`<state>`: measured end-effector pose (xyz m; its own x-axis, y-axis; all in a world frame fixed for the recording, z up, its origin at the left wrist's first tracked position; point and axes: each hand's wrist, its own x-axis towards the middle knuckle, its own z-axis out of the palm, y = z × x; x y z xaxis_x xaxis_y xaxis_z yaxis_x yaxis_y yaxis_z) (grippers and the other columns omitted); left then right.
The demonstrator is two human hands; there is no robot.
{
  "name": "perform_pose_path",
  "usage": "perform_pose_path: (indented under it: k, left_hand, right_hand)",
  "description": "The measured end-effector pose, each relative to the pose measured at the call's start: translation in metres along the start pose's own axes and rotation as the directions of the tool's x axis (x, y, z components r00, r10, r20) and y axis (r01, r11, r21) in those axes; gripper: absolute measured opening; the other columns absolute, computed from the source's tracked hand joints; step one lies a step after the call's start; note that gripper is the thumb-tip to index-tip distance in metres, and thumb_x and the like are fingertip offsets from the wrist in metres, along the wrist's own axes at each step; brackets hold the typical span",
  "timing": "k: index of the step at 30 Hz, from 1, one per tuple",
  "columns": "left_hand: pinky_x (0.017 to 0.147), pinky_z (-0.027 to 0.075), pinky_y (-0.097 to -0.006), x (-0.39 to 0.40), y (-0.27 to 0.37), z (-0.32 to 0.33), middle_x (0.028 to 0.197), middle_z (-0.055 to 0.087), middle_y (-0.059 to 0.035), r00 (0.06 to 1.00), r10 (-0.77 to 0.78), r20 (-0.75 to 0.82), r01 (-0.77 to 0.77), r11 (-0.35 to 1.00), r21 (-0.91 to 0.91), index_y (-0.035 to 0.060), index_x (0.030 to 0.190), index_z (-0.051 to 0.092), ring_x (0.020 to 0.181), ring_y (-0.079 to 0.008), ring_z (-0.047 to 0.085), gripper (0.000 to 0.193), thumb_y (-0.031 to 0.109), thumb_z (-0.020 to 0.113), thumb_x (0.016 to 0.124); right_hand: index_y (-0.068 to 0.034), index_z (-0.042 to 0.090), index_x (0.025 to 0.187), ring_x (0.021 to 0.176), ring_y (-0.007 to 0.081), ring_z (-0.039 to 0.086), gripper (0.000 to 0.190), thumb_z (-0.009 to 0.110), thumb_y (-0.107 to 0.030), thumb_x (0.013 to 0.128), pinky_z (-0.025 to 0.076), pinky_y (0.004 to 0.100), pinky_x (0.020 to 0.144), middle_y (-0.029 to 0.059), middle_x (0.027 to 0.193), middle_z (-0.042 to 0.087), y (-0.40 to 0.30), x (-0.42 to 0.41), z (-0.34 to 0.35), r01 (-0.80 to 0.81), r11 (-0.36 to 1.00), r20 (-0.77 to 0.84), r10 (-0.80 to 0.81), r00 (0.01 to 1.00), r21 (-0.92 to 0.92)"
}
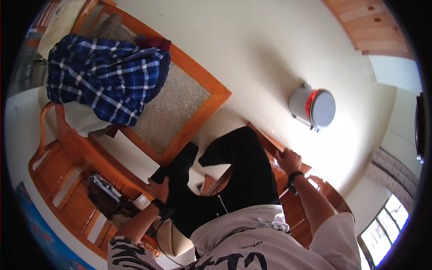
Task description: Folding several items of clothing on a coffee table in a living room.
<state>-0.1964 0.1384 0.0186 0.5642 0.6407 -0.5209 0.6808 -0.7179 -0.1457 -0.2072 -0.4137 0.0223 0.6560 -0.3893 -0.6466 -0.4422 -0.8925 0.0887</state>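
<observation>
My left hand (159,187) lies against the outer side of my left thigh in black trousers (179,179), thumb apart from the fingers and holding nothing. My right hand (289,161) is at the front edge of a wooden seat (291,206), its fingers curled over the wood. I am seated, with both knees bent. Ahead of my left knee is a wood-framed table (182,98) with a speckled top. A blue plaid cloth garment (111,77) lies heaped over its far left part, with a grey cloth (113,30) behind it and a pale cloth (84,118) below.
A grey lidded bin (312,106) with a red liner showing stands on the pale floor (270,44). To my left runs a wooden bench (64,168) bearing dark items (104,194) and a beige cushion (173,238). A wooden cabinet (371,27) is at the upper right, a window (386,229) at the lower right.
</observation>
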Motion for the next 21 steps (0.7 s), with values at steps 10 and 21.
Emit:
perform_pose_path:
  k: [10, 21]
  left_hand:
    - [0.102, 0.042, -0.0541, -0.022, -0.019, 0.032, 0.138, 0.038, -0.0210, 0.941, -0.173, -0.291, 0.104, 0.965, -0.240, 0.0093, 0.142, 0.039, 0.127, -0.0428, 0.040, 0.072, 0.033, 0.073, 0.083]
    - [0.112, 0.028, -0.0465, -0.112, -0.029, 0.086, 0.137, 0.038, -0.0207, 0.870, -0.043, -0.492, -0.233, 0.841, -0.487, 0.0054, 0.140, 0.040, 0.130, -0.0391, 0.036, 0.061, 0.018, 0.068, 0.088]
  right_hand:
    - [-0.002, 0.065, 0.079, 0.076, 0.0391, 0.069, 0.049, 0.055, -0.049, 0.090, 0.053, 0.0487, 0.072, 0.0218, 0.077, 0.069, -0.007, -0.010, 0.009, 0.080, 0.995, -0.001, -0.080, 0.997, -0.058]
    - [-0.005, 0.061, 0.078, 0.063, 0.0332, 0.066, 0.041, 0.074, -0.043, 0.080, 0.052, 0.0417, 0.061, 0.0119, 0.065, 0.066, 0.014, -0.008, 0.021, 0.438, 0.899, -0.268, -0.423, 0.866, -0.005]
